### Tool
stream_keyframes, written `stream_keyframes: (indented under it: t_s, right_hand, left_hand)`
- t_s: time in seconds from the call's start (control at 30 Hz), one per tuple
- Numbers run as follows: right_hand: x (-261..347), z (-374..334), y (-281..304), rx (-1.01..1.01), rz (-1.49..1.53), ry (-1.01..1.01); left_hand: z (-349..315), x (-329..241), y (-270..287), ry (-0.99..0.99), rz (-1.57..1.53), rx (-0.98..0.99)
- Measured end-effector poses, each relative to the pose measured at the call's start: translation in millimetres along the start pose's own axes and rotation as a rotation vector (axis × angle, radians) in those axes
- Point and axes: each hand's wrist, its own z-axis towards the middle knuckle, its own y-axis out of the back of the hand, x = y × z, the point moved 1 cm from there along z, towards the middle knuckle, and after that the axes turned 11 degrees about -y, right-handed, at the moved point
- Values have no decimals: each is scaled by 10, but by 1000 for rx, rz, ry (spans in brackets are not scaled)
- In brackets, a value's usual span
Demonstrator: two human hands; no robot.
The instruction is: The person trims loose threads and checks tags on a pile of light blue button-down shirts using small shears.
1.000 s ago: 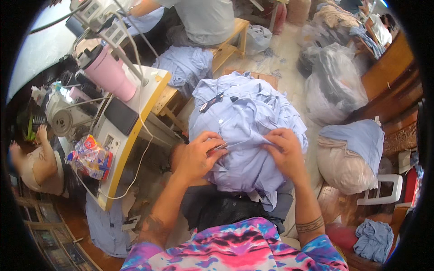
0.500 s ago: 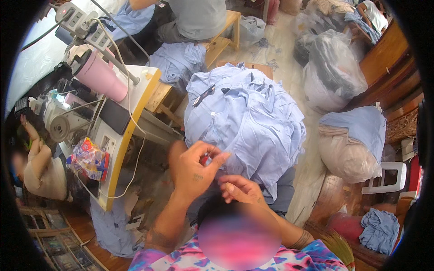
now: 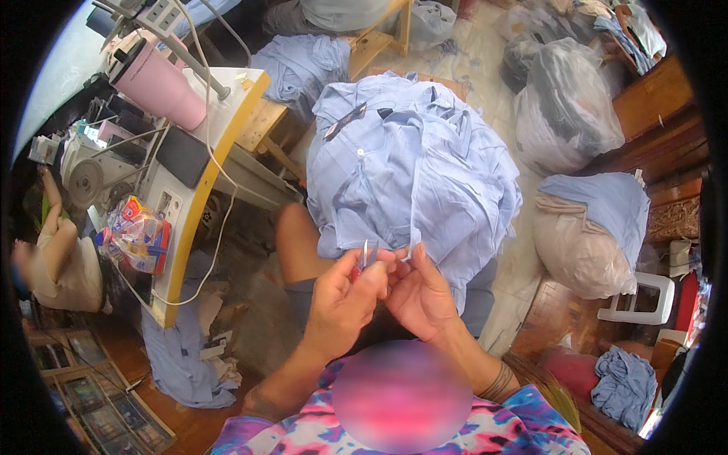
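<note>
A large heap of light blue shirts (image 3: 455, 182) lies in front of me, with a button and a dark label showing on the top one. My left hand (image 3: 345, 303) is closed round small thread snips (image 3: 365, 256) with a red handle, their two pointed blades upward and slightly apart. Beside it, my right hand (image 3: 425, 299) pinches the near edge of the blue shirt between thumb and fingers. The fingertips of both hands are close together at this edge; whether they touch is hard to tell.
On the left, a yellow-edged table (image 3: 186, 250) carries a pink tumbler (image 3: 163, 87), a black phone (image 3: 182, 155) and a snack packet (image 3: 136, 231). Filled plastic bags (image 3: 565, 106) and a white stool (image 3: 641, 298) stand on the right. A person (image 3: 72, 265) is at far left.
My right hand has moved up to the shirt's edge and now pinches it. My left hand has turned and shifted right, so the blades of the snips show. The whole view has tilted slightly.
</note>
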Motion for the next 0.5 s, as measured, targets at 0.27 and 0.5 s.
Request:
stream_keyframes:
  t_s: [0.27, 0.5]
  right_hand:
    - [0, -45, -4, -1, 13, 15]
    - [1, -51, -67, -62, 9, 31]
  left_hand:
    - [-164, 14, 25, 119, -242, 187]
    - [-246, 90, 2, 187, -264, 188]
